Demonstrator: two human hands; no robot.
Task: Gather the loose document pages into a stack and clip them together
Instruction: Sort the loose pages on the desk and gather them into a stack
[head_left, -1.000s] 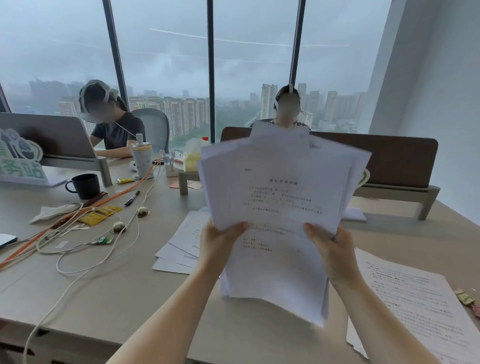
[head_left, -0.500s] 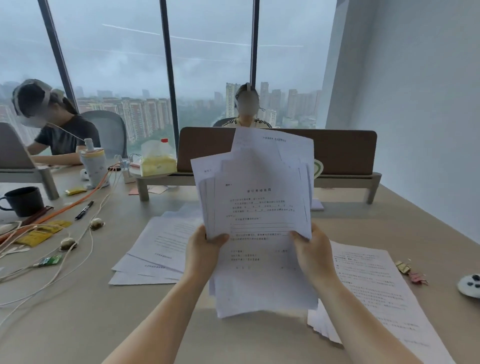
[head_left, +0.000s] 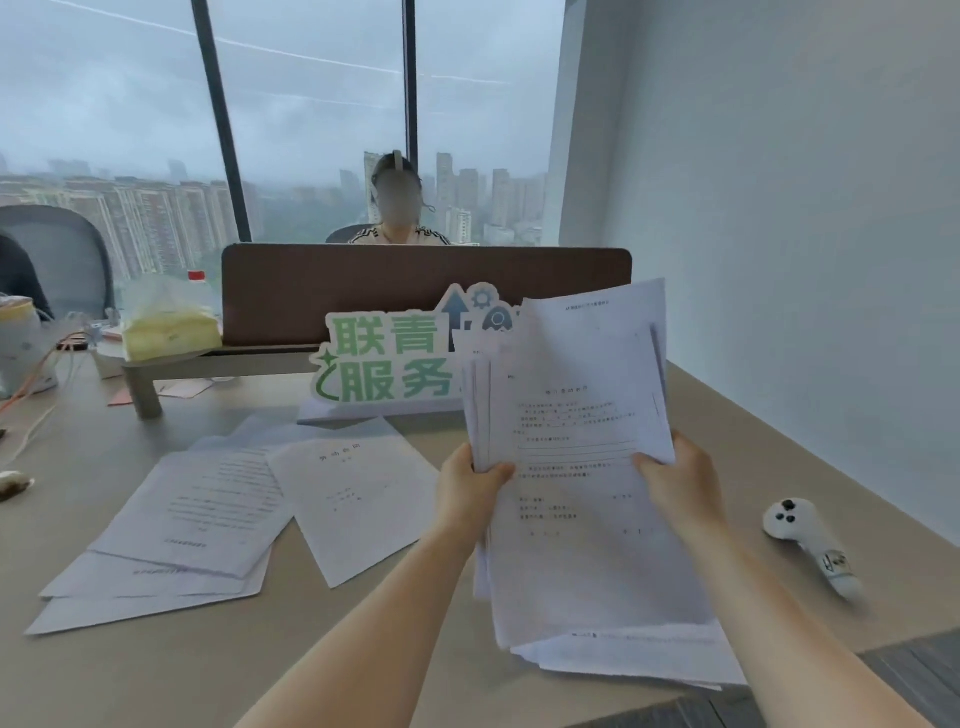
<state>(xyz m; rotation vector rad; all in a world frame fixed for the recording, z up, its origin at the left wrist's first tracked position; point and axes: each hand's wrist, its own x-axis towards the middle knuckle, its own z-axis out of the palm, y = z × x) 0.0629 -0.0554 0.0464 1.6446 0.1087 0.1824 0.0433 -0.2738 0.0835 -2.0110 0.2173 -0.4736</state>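
pages (head_left: 571, 415), uneven sheaf held upright, our left hand (head_left: 467, 493) and right hand (head_left: 680, 483) gripping its sides to square edges; more sheets (head_left: 208, 509) on tabletop (head_left: 156, 675).

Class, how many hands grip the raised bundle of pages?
2: the left hand pinches the raised bundle of pages at its left edge, the right hand at its right edge.

Left hand (head_left: 470, 486) and right hand (head_left: 680, 480) raised; each grip pinched closed.

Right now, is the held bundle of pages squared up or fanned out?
Fanned out: the held pages show staggered edges between the left hand and right hand.
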